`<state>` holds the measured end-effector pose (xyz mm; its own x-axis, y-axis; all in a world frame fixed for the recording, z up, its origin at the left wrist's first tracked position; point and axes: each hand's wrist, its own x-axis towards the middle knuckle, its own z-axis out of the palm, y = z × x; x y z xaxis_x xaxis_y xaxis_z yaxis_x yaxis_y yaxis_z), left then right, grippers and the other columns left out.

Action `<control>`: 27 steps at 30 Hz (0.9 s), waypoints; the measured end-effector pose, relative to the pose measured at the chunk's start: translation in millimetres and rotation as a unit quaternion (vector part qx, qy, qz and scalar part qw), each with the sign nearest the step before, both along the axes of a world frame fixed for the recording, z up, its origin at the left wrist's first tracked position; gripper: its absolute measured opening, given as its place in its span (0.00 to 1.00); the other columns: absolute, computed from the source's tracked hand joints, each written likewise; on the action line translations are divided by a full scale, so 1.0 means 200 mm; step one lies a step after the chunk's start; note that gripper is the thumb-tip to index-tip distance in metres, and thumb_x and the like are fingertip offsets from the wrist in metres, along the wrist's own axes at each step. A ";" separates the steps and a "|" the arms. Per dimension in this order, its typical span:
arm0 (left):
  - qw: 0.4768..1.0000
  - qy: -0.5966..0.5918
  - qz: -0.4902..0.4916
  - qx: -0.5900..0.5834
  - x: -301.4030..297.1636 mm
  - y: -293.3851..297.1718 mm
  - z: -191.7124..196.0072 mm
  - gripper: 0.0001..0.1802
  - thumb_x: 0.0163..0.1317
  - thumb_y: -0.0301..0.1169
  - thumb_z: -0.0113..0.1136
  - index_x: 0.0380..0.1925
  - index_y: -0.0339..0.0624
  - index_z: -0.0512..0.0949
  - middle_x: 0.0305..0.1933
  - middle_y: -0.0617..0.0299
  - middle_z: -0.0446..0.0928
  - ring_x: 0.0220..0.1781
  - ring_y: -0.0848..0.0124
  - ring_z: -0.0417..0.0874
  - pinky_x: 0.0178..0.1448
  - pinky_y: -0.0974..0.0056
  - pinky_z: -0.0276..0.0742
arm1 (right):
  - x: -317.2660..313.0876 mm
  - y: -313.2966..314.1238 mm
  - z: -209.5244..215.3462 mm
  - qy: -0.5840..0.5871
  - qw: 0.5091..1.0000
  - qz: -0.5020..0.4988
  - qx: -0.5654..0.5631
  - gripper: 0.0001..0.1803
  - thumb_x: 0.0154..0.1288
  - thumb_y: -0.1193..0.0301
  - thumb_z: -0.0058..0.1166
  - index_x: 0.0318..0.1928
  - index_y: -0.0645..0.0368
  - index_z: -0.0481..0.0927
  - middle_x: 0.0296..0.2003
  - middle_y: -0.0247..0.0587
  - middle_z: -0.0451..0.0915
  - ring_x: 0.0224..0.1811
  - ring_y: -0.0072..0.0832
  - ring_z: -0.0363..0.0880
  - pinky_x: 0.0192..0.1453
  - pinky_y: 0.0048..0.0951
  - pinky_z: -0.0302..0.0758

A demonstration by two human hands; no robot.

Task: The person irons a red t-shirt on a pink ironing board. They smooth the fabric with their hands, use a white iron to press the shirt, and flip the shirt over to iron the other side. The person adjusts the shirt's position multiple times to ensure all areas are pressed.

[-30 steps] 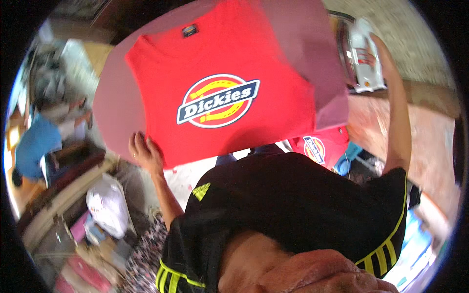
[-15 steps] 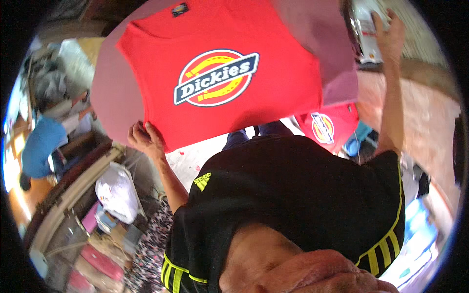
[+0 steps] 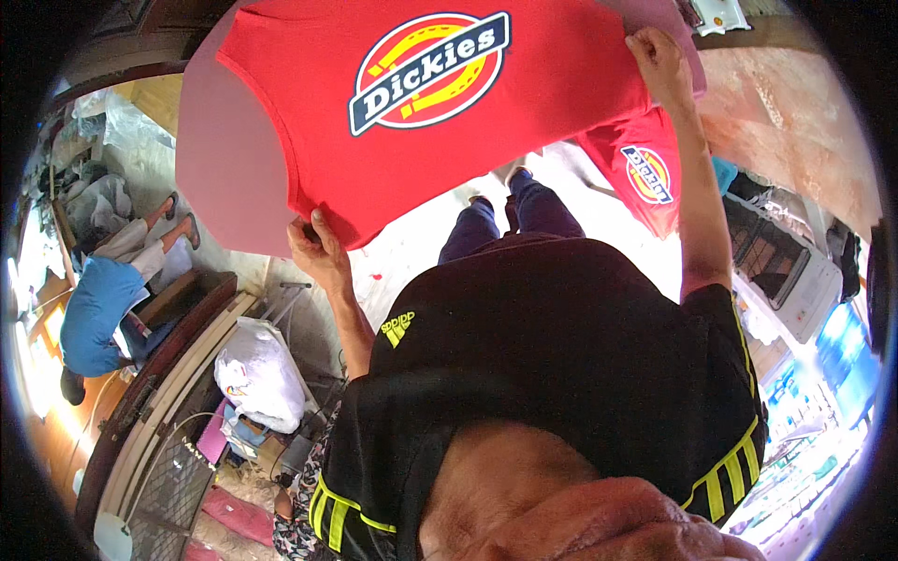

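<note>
A red sleeveless shirt (image 3: 561,84) with a round yellow, white and dark-blue print lies over a mauve padded board (image 3: 220,150). Its neck end runs out of view at the top, and its near edge hangs over the board's side. My left hand (image 3: 323,251) has its thumb and fingers closed on the near left corner of the shirt. At the opposite side, my right hand (image 3: 662,67) grips the shirt's edge with curled fingers. A second red garment (image 3: 636,173) with a similar print hangs below my right forearm.
Part of a white appliance (image 3: 720,14) shows at the top right edge. A stuffed white plastic bag (image 3: 262,374) sits at lower left. Beyond it a person in a blue shirt (image 3: 103,313) bends over. A white slatted case (image 3: 781,257) stands at right.
My right hand has left the white appliance and come to the shirt's right edge. My left hand has moved slightly right on the corner. The view has shifted, showing more floor and legs.
</note>
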<state>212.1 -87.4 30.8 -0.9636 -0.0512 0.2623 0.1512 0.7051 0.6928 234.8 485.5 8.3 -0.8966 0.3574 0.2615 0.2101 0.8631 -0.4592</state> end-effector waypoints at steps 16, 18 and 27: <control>0.990 0.031 -0.030 0.131 -0.01 -0.11 0.04 0.14 0.73 0.38 0.61 0.39 0.38 0.73 0.37 0.64 0.72 0.41 0.73 0.70 0.48 0.66 0.68 | 0.22 -0.11 0.03 0.130 0.949 0.055 -0.283 0.10 0.68 0.68 0.58 0.40 0.62 0.76 0.37 0.41 0.83 0.42 0.30 0.82 0.44 0.32 0.77; 0.991 0.051 -0.036 0.120 0.02 0.02 0.27 0.12 0.73 0.36 0.61 0.42 0.38 0.74 0.40 0.63 0.75 0.44 0.73 0.73 0.53 0.65 0.70 | 0.48 -0.15 0.19 0.119 0.913 0.054 -0.385 0.07 0.71 0.69 0.57 0.39 0.60 0.75 0.33 0.33 0.77 0.36 0.24 0.76 0.40 0.27 0.73; 0.926 -0.061 -0.188 0.323 0.18 0.53 0.79 0.13 0.71 0.31 0.62 0.52 0.40 0.77 0.49 0.56 0.80 0.51 0.65 0.81 0.57 0.58 0.79 | 2.02 -0.16 0.48 0.271 0.741 -0.200 -0.580 0.09 0.73 0.77 0.52 0.50 0.57 0.71 0.35 0.30 0.75 0.33 0.16 0.74 0.38 0.21 0.74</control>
<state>247.4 19.0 188.5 -0.9656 0.1860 0.1819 0.1944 0.0514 0.9796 638.2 453.3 105.0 -0.5339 0.8328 -0.1464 -0.1449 -0.2607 -0.9545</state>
